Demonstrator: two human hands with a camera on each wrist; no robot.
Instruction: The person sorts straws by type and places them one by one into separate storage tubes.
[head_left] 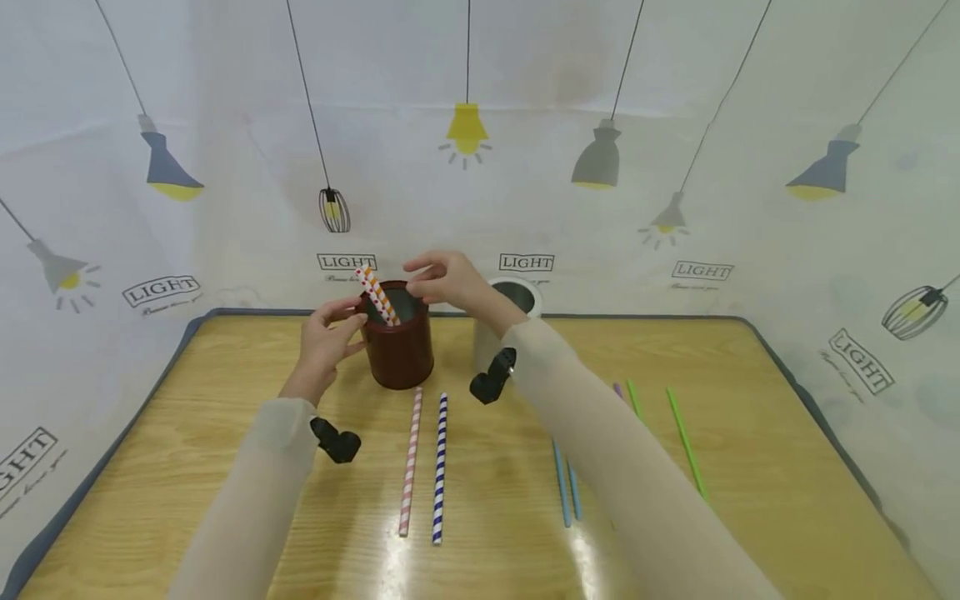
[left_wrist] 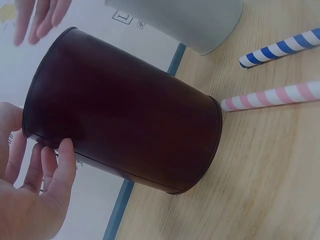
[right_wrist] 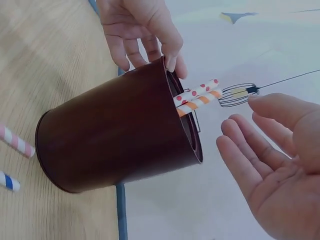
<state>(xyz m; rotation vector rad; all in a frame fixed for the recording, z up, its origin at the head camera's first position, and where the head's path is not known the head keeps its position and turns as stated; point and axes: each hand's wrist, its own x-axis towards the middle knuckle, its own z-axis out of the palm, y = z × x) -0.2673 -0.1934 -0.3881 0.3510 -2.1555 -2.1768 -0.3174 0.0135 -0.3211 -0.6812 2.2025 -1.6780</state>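
A dark brown round container (head_left: 400, 358) stands upright on the table. My left hand (head_left: 321, 346) grips its left side near the rim, the thumb at the top edge and the fingers along the outside. Two paper straws lean inside it, a red-dotted one (right_wrist: 197, 92) and an orange-striped one (right_wrist: 201, 103), with their upper ends above the rim. Just over the right side of the opening, my right hand (head_left: 448, 282) hovers with its fingers apart and nothing in them. The straws' lower ends are hidden in the container.
Behind my right forearm stands a white round container (head_left: 484, 343), partly hidden. A pink-striped straw (head_left: 411, 467) and a blue-striped straw (head_left: 440, 471) lie in front of the brown container. To the right are light blue straws (head_left: 562, 487), green straws (head_left: 685, 437) and a purple straw (head_left: 618, 389).
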